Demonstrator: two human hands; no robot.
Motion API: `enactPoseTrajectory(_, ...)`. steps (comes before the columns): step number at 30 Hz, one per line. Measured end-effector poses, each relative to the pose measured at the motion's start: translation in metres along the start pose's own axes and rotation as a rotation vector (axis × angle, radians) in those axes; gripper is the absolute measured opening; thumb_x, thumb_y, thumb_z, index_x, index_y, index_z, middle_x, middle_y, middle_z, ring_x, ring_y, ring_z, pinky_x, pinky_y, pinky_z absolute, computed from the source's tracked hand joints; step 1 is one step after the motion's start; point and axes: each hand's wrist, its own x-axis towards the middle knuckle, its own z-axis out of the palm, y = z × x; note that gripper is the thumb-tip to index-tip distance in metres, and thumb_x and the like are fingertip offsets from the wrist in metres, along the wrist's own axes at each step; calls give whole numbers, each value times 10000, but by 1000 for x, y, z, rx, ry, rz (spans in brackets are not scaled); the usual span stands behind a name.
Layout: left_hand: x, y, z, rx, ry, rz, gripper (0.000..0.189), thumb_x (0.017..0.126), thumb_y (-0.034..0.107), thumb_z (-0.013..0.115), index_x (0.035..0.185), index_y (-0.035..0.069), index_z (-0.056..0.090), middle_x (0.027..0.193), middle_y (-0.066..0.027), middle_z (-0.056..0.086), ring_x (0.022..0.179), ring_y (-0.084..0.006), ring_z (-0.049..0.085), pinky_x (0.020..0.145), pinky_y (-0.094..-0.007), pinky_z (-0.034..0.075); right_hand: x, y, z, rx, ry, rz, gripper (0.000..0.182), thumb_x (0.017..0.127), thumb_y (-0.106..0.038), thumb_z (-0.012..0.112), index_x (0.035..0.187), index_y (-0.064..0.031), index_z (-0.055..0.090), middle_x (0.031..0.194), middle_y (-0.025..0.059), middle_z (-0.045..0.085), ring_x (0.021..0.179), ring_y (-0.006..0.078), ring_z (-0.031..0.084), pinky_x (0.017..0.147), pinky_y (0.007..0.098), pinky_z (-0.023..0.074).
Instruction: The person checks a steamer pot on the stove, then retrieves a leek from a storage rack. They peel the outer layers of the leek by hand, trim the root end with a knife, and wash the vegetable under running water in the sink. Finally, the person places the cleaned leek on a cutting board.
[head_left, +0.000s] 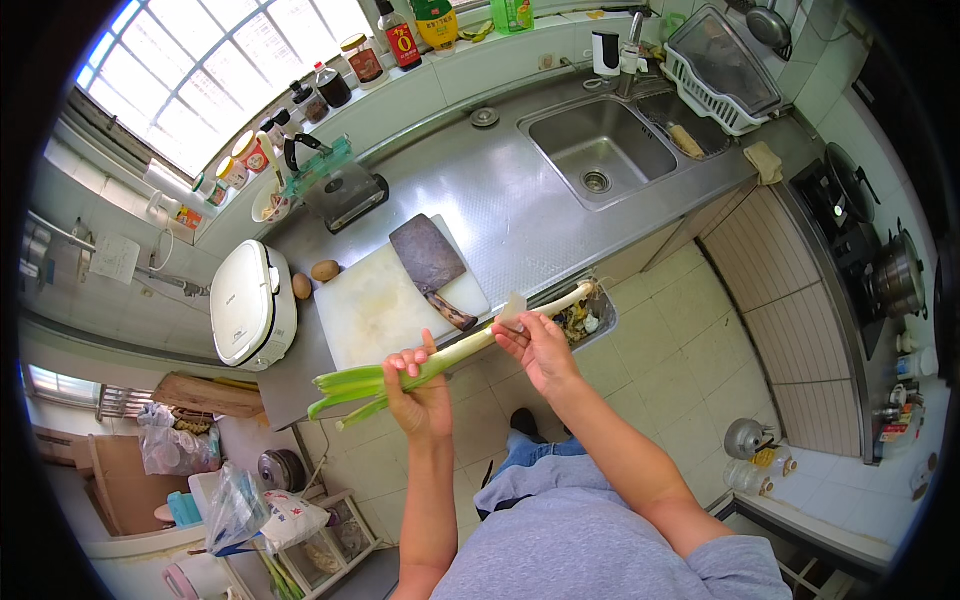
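My left hand (417, 390) is closed around the green part of a long leek-like green onion (468, 346). The stalk slants up to the right, its white root end over a scrap bin (581, 322) at the counter's front edge. At the pale shaft, my right hand (538, 346) pinches a thin, whitish piece of peeled outer layer (511, 310) between thumb and fingers. Beyond the stalk lies a white cutting board (367, 311), and on it a cleaver (429, 259) with a dark blade and wooden handle pointing towards me.
Two brown eggs or potatoes (325, 271) lie between the board and a white appliance (253, 304). A knife block (334, 187) stands at the back left. The steel sink (600, 154) is to the right, with a dish rack (720, 82) beyond it. Bottles and jars line the windowsill.
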Motion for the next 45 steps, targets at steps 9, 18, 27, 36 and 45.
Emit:
enactPoseTrajectory(9, 6, 18, -15, -55, 38, 14, 230, 895, 226, 553, 726, 70, 535, 644, -28, 489, 744, -185, 515, 1101, -422, 245, 17, -30, -55, 95, 127, -135, 126, 900, -84, 448, 959, 21, 487, 872, 168, 625, 781, 224, 647, 706, 303, 564)
enactPoseTrajectory(18, 12, 44, -40, -49, 67, 37, 226, 891, 225, 558, 732, 65, 542, 640, -28, 491, 745, -186, 518, 1107, -419, 227, 35, -78, -118, -75, 328, -449, 126, 900, -111, 501, 944, 8, 503, 864, 140, 623, 763, 205, 643, 671, 272, 561)
enactPoseTrajectory(27, 12, 50, -27, -34, -10, 10, 209, 883, 221, 567, 746, 67, 531, 652, -24, 482, 764, -188, 515, 1113, -421, 202, 83, -37, -166, -723, 329, -195, 355, 926, -180, 491, 1229, 5, 483, 919, 101, 628, 644, 125, 598, 584, 234, 500)
enactPoseTrajectory(36, -3, 58, 10, 0, -154, 43, 208, 868, 226, 584, 745, 82, 498, 639, -7, 453, 745, -177, 488, 1130, -424, 162, 102, -24, -188, -829, 271, -28, 572, 879, -185, 564, 1365, -18, 315, 1330, 152, 426, 1154, 218, 484, 881, 320, 445)
enactPoseTrajectory(45, -6, 58, 26, 36, -213, 67, 209, 867, 233, 584, 742, 89, 496, 624, 4, 430, 719, -166, 481, 1135, -418, 155, 110, -28, -189, -1050, 440, -187, 615, 842, -188, 584, 1351, 26, 315, 1354, 186, 399, 1203, 247, 441, 963, 332, 371)
